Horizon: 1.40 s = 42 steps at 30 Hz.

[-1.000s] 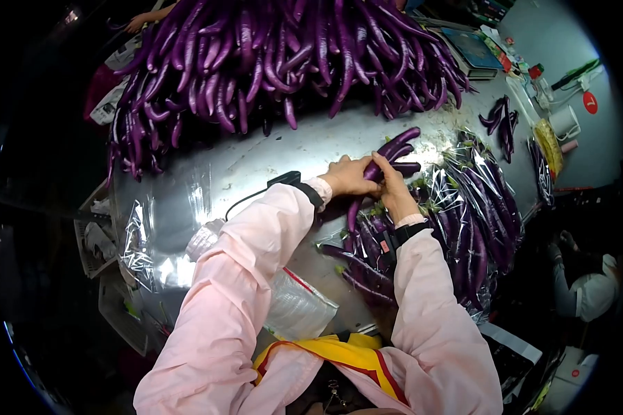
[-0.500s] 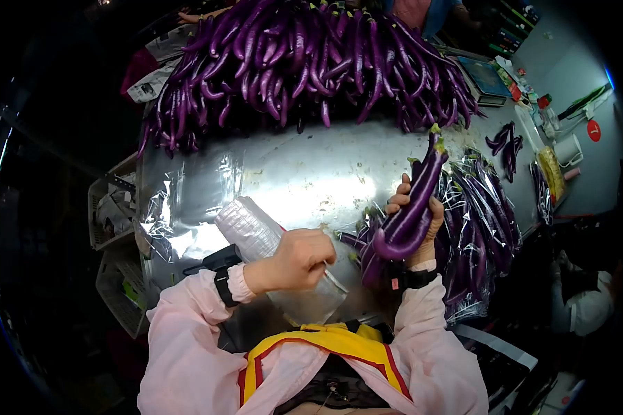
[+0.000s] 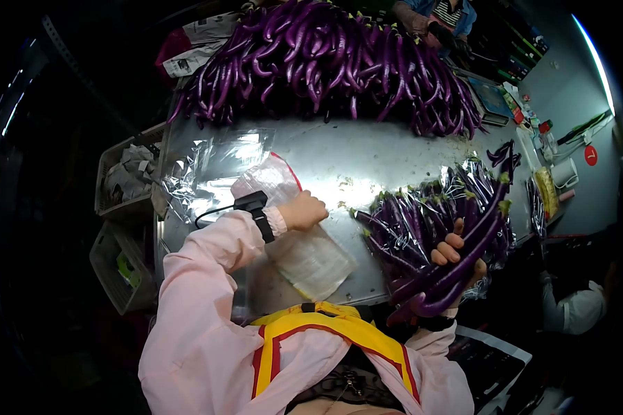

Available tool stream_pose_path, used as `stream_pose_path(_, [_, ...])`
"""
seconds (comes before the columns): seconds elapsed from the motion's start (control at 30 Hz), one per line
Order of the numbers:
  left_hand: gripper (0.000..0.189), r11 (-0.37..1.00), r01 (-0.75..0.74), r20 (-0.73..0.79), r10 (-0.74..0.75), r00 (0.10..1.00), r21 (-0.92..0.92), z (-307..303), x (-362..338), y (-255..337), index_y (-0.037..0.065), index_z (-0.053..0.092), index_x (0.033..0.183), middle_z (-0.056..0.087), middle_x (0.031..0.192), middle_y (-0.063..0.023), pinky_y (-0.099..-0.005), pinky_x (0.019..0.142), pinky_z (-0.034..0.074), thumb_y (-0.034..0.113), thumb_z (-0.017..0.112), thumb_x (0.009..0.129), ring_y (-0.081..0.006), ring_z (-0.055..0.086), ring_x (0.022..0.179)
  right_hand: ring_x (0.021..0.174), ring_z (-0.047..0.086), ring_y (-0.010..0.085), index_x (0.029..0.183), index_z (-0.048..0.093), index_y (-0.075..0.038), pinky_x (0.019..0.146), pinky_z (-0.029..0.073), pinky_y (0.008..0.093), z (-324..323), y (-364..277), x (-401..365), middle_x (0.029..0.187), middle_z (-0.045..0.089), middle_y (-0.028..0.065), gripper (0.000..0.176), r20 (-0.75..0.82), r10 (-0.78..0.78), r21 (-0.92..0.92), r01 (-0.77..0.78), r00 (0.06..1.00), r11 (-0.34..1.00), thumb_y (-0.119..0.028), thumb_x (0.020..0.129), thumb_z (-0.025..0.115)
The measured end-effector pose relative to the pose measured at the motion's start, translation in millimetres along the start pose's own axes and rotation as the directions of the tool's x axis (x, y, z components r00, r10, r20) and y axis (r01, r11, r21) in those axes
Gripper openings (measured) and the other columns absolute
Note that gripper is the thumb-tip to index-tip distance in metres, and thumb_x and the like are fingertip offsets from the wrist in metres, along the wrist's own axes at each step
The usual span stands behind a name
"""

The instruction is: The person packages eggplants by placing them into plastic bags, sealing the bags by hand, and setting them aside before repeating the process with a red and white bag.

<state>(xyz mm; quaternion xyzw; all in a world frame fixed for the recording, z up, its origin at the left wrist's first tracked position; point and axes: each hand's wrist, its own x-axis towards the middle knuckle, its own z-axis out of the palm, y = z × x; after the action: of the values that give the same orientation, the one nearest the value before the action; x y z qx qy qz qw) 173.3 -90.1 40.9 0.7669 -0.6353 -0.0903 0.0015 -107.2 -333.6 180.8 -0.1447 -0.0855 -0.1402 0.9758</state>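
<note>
My right hand [image 3: 457, 252] is wrapped round a few long purple eggplants [image 3: 467, 266], held tilted with their stems pointing up and right. They are above a row of eggplants in clear plastic bags [image 3: 412, 225] on the right of the table. Near the table's middle, my left hand [image 3: 304, 211] is closed in a fist at the edge of a whitish plastic bag [image 3: 318, 259] with a red edge. The fingertips are hidden, but the fist seems to grip the bag. A large pile of loose eggplants [image 3: 325, 62] covers the far side.
Clear plastic film [image 3: 249, 145] lies on the left of the metal table [image 3: 387, 149]. White crates [image 3: 121, 207] stand beyond its left edge. At the back right are a flat dark box [image 3: 490, 100] and a white mug [image 3: 565, 173]. Another person [image 3: 439, 28] is behind the pile.
My right hand has moved right and toward me with the eggplants, over the bagged ones. My left hand has moved up the table a little, and the whitish bag lies more spread out. The view has shifted.
</note>
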Motion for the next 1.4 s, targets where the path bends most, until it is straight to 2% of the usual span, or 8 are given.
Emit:
stream_pose_path(0.13, [0.006,0.995,-0.069,-0.623,0.007,0.782,-0.075,-127.9,-35.2,20.9,0.009,0.059,0.074,0.058,0.076,-0.0097,-0.0434,0.065,0.046,0.005,0.062,0.072,-0.0332,0.060,0.076,0.095,0.056,0.0179,0.155,0.025,-0.004,0.087,0.044,0.0360,27.4,-6.0,-22.8,0.108,0.053,0.0053,0.083,0.113,-0.065,-0.070,0.073,0.991,0.995,-0.017,0.088,0.072])
stream_pose_path(0.3, [0.015,1.000,-0.027,-0.865,0.026,0.501,0.015,-176.3,-83.2,76.2,0.010,0.049,0.068,0.045,0.066,-0.0063,-0.0390,0.054,0.038,0.004,0.062,0.064,-0.0266,0.050,0.062,0.094,0.058,0.0190,0.160,0.013,-0.009,0.089,0.046,0.0383,31.1,-40.0,-33.5,0.115,0.054,0.0055,0.085,0.345,0.165,-0.300,-0.058,0.924,0.952,-0.013,0.094,0.066])
stream_pose_path(0.4, [0.015,0.990,-0.139,-0.779,0.063,0.624,-0.032,-106.4,-84.1,106.9,0.012,0.052,0.070,0.048,0.070,-0.0038,-0.0369,0.056,0.039,0.010,0.066,0.066,-0.0223,0.052,0.067,0.090,0.061,0.0207,0.160,0.014,-0.008,0.086,0.049,0.0405,41.3,-37.4,-36.1,0.115,0.057,0.0088,0.090,0.383,0.182,-0.372,-0.029,0.906,0.928,-0.018,0.091,0.070])
stream_pose_path(0.53, [0.011,0.989,-0.128,-0.599,0.057,0.798,-0.076,13.2,-75.3,138.5,0.012,0.058,0.079,0.056,0.080,-0.0061,-0.0380,0.064,0.047,0.016,0.066,0.072,-0.0261,0.058,0.080,0.074,0.064,0.0231,0.144,0.038,0.004,0.071,0.055,0.0376,102.9,16.1,-24.2,0.093,0.065,0.0170,0.094,-0.155,-0.060,-0.643,-0.055,0.986,0.764,-0.020,0.060,0.073])
stream_pose_path(0.73, [0.004,0.964,0.047,-0.465,-0.168,0.869,-0.261,85.5,-60.2,168.1,0.012,0.064,0.074,0.061,0.086,-0.0071,-0.0403,0.071,0.047,0.015,0.062,0.076,-0.0250,0.061,0.084,0.106,0.060,0.0182,0.138,0.046,0.005,0.096,0.047,0.0309,118.2,43.8,22.9,0.118,0.061,0.0106,0.085,-0.345,0.421,-0.836,-0.479,0.839,0.267,-0.015,0.063,0.082])
stream_pose_path(0.93, [0.007,0.962,0.004,-0.383,-0.113,0.917,-0.275,84.3,-82.0,171.9,0.010,0.066,0.076,0.062,0.088,-0.0075,-0.0402,0.075,0.048,0.016,0.064,0.074,-0.0268,0.061,0.091,0.103,0.059,0.0195,0.137,0.044,0.005,0.091,0.048,0.0299,58.2,126.0,78.3,0.117,0.061,0.0130,0.080,-0.484,0.591,-0.874,-0.388,0.645,-0.292,-0.014,0.067,0.080])
stream_pose_path(1.17, [0.009,0.934,-0.171,-0.662,-0.087,0.745,-0.315,83.1,-100.6,164.9,0.008,0.064,0.083,0.059,0.083,-0.0059,-0.0339,0.071,0.051,0.010,0.064,0.074,-0.0243,0.060,0.078,0.094,0.068,0.0422,0.137,0.037,0.013,0.083,0.054,0.0379,-96.3,178.0,58.7,0.100,0.067,0.0273,0.086,-0.412,0.624,-0.876,-0.100,0.664,-0.472,-0.019,0.067,0.076])
stream_pose_path(1.4, [0.015,0.959,0.114,-0.607,-0.253,0.753,-0.259,81.7,-149.6,123.5,0.011,0.067,0.087,0.063,0.091,-0.0027,-0.0453,0.094,0.042,0.011,0.070,0.072,-0.0231,0.059,0.094,0.131,0.048,0.0431,0.154,0.024,0.001,0.108,0.044,0.0523,-76.4,183.2,40.6,0.141,0.043,0.0313,0.110,-0.553,0.517,-0.584,0.139,0.653,-0.800,-0.036,0.068,0.081])
